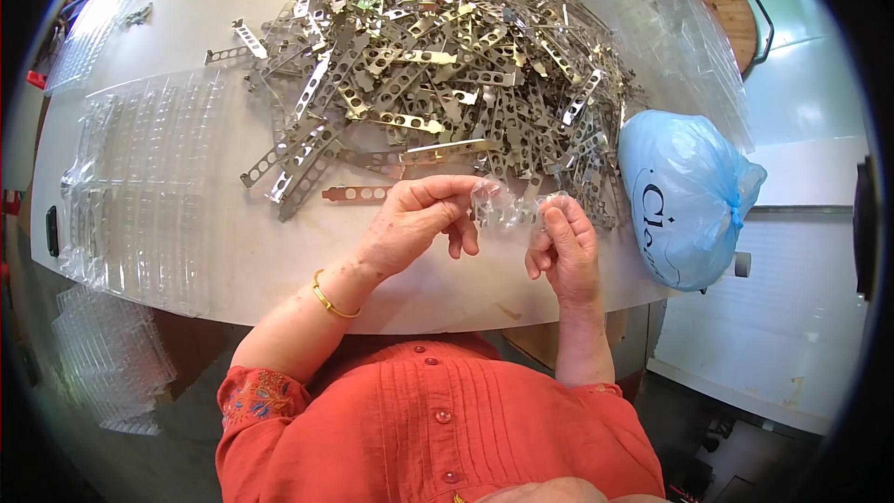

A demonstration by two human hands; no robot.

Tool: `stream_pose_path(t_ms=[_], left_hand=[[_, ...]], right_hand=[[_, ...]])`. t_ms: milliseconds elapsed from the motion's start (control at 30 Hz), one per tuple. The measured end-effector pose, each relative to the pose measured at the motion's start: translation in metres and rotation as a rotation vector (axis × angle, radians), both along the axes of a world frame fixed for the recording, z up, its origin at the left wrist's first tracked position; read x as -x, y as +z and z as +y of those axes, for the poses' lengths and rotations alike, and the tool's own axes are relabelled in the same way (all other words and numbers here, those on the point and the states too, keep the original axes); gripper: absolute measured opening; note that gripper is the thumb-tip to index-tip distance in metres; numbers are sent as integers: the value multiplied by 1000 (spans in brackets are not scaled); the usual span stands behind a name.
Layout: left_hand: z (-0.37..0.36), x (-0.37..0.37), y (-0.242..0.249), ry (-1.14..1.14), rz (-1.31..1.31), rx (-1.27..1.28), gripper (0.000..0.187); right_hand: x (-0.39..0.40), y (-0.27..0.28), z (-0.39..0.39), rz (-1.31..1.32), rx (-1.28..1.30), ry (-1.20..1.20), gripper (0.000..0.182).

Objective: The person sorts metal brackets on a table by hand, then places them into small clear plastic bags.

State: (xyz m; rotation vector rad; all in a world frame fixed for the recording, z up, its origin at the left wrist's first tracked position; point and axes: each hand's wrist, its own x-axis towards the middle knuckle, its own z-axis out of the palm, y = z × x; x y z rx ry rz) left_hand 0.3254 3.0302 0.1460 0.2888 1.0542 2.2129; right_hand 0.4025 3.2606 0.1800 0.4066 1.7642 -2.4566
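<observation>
Clear plastic [496,205] sits pinched in the fingertips of both our left hand [424,214] and right hand [570,251], just our side of the bracket pile [438,84], whose large, loose heap suggests plenty left, though what is finished we cannot tell.

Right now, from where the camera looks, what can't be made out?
All in the head view:
- Exact form of the clear plastic between the hands: glare, small size.
- Inside of the blue bag: its knotted plastic hides it.
- Lowest pieces of the metal pile: buried under others.
- Dark object, far right: cut off by the picture's dark rim.
</observation>
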Motion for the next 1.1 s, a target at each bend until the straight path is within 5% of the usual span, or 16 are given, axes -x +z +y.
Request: stream_pose_path(t_ms=[300, 567, 800, 1100], left_hand=[[0, 1, -1, 25, 141, 153, 27], [-4, 7, 2, 138, -110, -21, 21], [-8, 16, -4, 188, -57, -76, 21], [-7, 16, 4, 384, 85, 174, 31]], right_hand=[[16, 0, -1, 41, 5, 43, 14], [41, 3, -9, 95, -20, 152, 16], [60, 1, -4, 169, -48, 193, 17], [67, -3, 4, 235, -253, 112, 19]])
